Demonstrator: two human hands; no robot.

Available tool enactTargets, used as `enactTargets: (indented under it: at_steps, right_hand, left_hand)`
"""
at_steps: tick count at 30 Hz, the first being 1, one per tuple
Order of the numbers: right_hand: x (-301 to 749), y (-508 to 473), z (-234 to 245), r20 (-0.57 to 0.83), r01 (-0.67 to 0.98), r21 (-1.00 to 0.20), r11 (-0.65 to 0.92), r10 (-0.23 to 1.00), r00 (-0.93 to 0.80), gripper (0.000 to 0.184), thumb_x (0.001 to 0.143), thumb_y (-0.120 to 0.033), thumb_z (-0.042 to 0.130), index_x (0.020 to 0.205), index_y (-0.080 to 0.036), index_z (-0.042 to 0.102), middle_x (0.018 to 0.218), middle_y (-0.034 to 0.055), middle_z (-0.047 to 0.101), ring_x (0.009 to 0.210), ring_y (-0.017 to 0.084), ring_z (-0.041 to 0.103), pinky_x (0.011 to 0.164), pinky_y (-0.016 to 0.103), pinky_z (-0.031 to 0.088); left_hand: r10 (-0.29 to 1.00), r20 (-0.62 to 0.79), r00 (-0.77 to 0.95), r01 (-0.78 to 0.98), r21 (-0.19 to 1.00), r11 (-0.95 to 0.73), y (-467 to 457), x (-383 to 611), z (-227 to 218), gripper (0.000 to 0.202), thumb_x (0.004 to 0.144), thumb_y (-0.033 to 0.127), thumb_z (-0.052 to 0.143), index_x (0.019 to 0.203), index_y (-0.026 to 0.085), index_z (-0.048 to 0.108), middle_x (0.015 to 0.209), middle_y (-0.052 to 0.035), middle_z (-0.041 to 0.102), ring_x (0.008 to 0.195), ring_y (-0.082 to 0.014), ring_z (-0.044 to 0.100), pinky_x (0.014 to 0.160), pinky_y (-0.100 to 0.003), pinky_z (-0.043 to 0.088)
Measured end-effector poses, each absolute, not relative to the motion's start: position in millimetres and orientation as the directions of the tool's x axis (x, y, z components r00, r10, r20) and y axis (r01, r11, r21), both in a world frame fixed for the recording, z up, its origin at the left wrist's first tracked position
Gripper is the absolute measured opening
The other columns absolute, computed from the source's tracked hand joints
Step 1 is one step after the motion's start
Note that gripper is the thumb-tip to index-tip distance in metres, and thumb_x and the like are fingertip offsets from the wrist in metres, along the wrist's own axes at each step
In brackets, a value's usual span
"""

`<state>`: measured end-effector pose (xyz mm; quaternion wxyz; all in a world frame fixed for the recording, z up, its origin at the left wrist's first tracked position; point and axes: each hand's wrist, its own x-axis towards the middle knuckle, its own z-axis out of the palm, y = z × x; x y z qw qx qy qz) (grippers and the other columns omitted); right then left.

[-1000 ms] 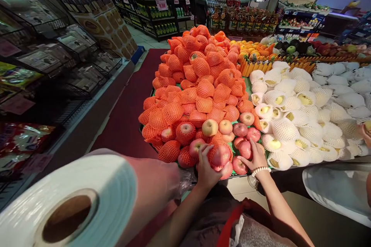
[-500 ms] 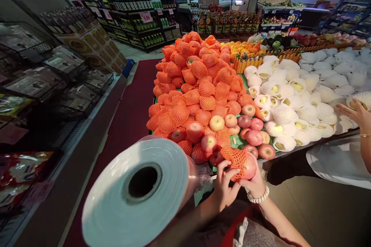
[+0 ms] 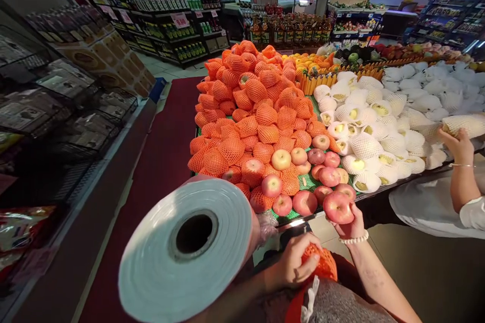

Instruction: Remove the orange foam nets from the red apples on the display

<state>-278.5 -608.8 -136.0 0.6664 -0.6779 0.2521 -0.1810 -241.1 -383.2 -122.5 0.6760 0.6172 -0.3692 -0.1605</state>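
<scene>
Apple and net sleeve held apart
Right hand (image 3: 350, 224) cups bare apple (image 3: 338, 207) at lower centre; left hand (image 3: 295, 265) closes fingers on orange foam net (image 3: 322, 265) below it

One plastic bag roll (image 3: 189, 252). One bare apple (image 3: 338, 207) in right hand (image 3: 350, 226). One orange foam net (image 3: 323, 264) in left hand (image 3: 295, 264). One co-worker's hand (image 3: 456, 144).

- Stand (image 3: 379, 191) — green mat (image 3: 311, 185) on top.
- Netted apples (image 3: 257, 106) piled at the left.
- Bare apples (image 3: 304, 202) along the front edge.
- White-netted fruit (image 3: 379, 126) at the right.
</scene>
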Motion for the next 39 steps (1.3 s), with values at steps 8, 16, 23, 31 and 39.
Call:
enactTargets:
  at_steps: [8, 16, 23, 31, 39]
  right_hand:
    - [-188.8, -638.6, -96.6, 0.158, -0.109, -0.503, -0.857, -0.215, 0.964, 0.078, 0.070, -0.049, 0.088, 0.139, -0.022, 0.062, 0.136, 0.0134, 0.062, 0.126, 0.034, 0.059, 0.113, 0.050, 0.045]
    - [-134.4, -625.8, -115.3, -0.168, -0.206, -0.119, -0.971, -0.185, 0.968, 0.081, 0.079, -0.039, 0.085, 0.150, -0.012, 0.055, 0.120, 0.0205, 0.072, 0.114, 0.037, 0.065, 0.098, 0.046, 0.047]
    - [-141.9, -628.9, -128.3, -0.166, -0.289, -0.053, -0.956, -0.277, 0.947, 0.052, 0.082, -0.043, 0.083, 0.121, -0.011, 0.071, 0.127, 0.0238, 0.068, 0.134, 0.042, 0.050, 0.112, 0.056, 0.035]
    - [-135.5, -628.9, -135.4, -0.137, -0.242, -0.046, -0.969, -0.234, 0.963, 0.036, 0.090, -0.047, 0.074, 0.110, -0.017, 0.076, 0.126, 0.0214, 0.068, 0.127, 0.042, 0.053, 0.113, 0.065, 0.031]
    - [-160.7, -605.5, -146.8, -0.111, -0.208, -0.089, -0.974, -0.197, 0.974, 0.026, 0.102, -0.026, 0.053, 0.117, -0.019, 0.074, 0.147, 0.0138, 0.063, 0.138, 0.036, 0.052, 0.119, 0.059, 0.028]
  left_hand:
    - [-0.744, 0.286, 0.604, -0.338, 0.937, 0.085, -387.7, -223.5, -115.3, 0.017, 0.086, 0.028, 0.051, 0.100, 0.022, 0.059, 0.089, -0.0066, 0.071, 0.077, -0.0242, 0.068, 0.071, -0.035, 0.054]
    - [-0.693, 0.295, 0.658, -0.416, 0.909, -0.008, -381.3, -214.9, -119.1, 0.017, 0.085, 0.035, 0.050, 0.094, 0.020, 0.056, 0.085, -0.0080, 0.070, 0.075, -0.0243, 0.068, 0.073, -0.037, 0.055]
    - [-0.665, 0.297, 0.685, -0.435, 0.899, -0.047, -369.6, -211.4, -115.6, 0.016, 0.087, 0.029, 0.048, 0.096, 0.020, 0.058, 0.089, -0.0076, 0.072, 0.079, -0.0217, 0.069, 0.073, -0.033, 0.054]
    - [-0.706, 0.310, 0.637, -0.481, 0.875, -0.049, -366.1, -208.5, -111.4, 0.018, 0.088, 0.028, 0.048, 0.099, 0.020, 0.060, 0.093, -0.0075, 0.074, 0.080, -0.0214, 0.069, 0.072, -0.032, 0.052]
    - [-0.704, 0.271, 0.657, -0.463, 0.882, -0.093, -361.7, -201.7, -106.5, 0.021, 0.089, 0.031, 0.047, 0.099, 0.019, 0.061, 0.094, -0.0085, 0.074, 0.084, -0.0226, 0.070, 0.076, -0.034, 0.052]
